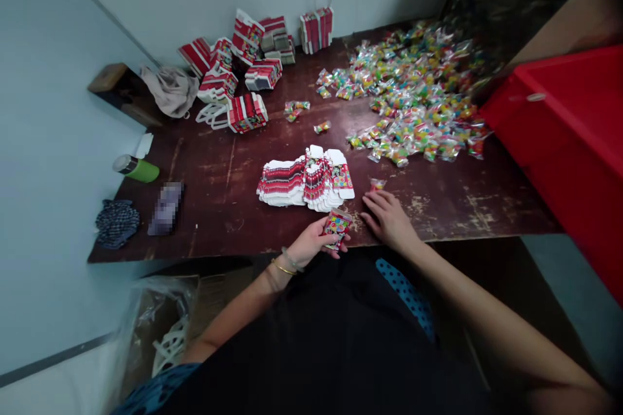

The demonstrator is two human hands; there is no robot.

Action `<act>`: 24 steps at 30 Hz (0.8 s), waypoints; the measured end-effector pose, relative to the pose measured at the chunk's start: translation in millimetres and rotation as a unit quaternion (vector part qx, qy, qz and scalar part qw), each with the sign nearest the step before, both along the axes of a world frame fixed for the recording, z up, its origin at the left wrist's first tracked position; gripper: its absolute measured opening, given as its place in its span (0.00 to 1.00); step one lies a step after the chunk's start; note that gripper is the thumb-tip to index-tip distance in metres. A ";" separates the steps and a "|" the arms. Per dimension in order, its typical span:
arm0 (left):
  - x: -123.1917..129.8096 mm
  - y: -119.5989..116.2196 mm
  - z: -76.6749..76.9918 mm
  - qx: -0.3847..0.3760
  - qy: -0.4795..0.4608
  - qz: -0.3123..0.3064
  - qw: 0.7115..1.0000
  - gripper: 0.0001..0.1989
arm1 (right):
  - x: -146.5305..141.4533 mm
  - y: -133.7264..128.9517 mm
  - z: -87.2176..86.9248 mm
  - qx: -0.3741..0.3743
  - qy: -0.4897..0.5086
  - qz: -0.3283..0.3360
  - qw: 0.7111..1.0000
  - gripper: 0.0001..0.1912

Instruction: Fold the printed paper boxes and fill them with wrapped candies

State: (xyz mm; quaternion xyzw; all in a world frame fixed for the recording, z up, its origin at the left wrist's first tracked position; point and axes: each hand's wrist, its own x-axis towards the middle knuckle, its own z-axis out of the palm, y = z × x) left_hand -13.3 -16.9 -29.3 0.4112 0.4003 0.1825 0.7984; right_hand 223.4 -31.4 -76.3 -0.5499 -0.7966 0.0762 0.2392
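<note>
Carton (337, 227), small and printed, clamped in the left hand (314, 240) by the counter's (209, 207) near edge; apart from it, the right hand (392, 222), open, fingertips at a wrapped candy (378, 184). Beyond, overlapping flattened cartons (287, 181) and a candy heap (413, 94).

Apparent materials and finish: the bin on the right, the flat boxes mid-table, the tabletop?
Bin: likely rigid plastic, smooth, glossy; solid red walls with soft sheen.
Flat boxes: probably thin printed cardboard; crisp white flaps, fanned edges. Coating unclear.
Tabletop: looks like painted or varnished wood, dark red-brown, semi-gloss; pale scratches and worn patches. Could be a laminate.
</note>
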 end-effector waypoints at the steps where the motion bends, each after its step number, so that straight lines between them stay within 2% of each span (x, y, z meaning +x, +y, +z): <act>1: 2.0 -2.0 -1.8 -0.004 -0.011 0.026 1.000 0.25 | -3.0 -5.1 0.3 -0.004 0.011 0.015 1.000 0.20; 3: 2.0 -4.7 -2.8 -0.019 -0.018 0.052 0.998 0.24 | -7.5 -18.7 -0.4 -0.013 0.021 0.042 0.999 0.23; 7: -4.6 -5.8 -0.6 -0.040 -0.008 0.036 0.999 0.22 | -11.2 -45.2 -4.2 -0.007 0.018 0.020 1.000 0.33; 8: -5.5 -5.6 0.0 -0.036 -0.004 0.037 0.999 0.21 | -11.9 -50.2 -3.7 -0.007 0.026 0.024 0.999 0.32; 10: -5.5 -5.0 0.9 -0.025 0.005 0.050 0.998 0.19 | -14.8 -58.2 1.2 -0.028 0.066 0.069 0.995 0.24; 12: -3.0 -5.5 1.2 -0.015 0.009 0.061 0.998 0.20 | -20.2 -61.9 12.1 -0.071 0.147 0.111 0.980 0.18; 14: 1.2 -7.6 1.0 0.006 0.010 0.053 0.998 0.23 | -26.7 -57.8 27.2 -0.133 0.245 0.109 0.954 0.17; 16: 5.7 -10.5 0.8 0.039 0.017 0.022 0.999 0.25 | -31.5 -44.4 42.7 -0.171 0.332 0.060 0.926 0.17; 18: 8.8 -12.7 1.5 0.073 0.030 -0.003 0.997 0.24 | -32.3 -25.5 55.1 -0.172 0.373 0.005 0.912 0.15; 20: 10.0 -13.3 3.3 0.091 0.041 -0.012 0.995 0.24 | -29.9 -8.3 62.4 -0.156 0.367 -0.023 0.917 0.10; 24: 10.9 -13.1 8.4 0.068 0.021 -0.026 0.997 0.27 | -26.5 5.0 62.3 -0.097 0.297 -0.001 0.950 0.10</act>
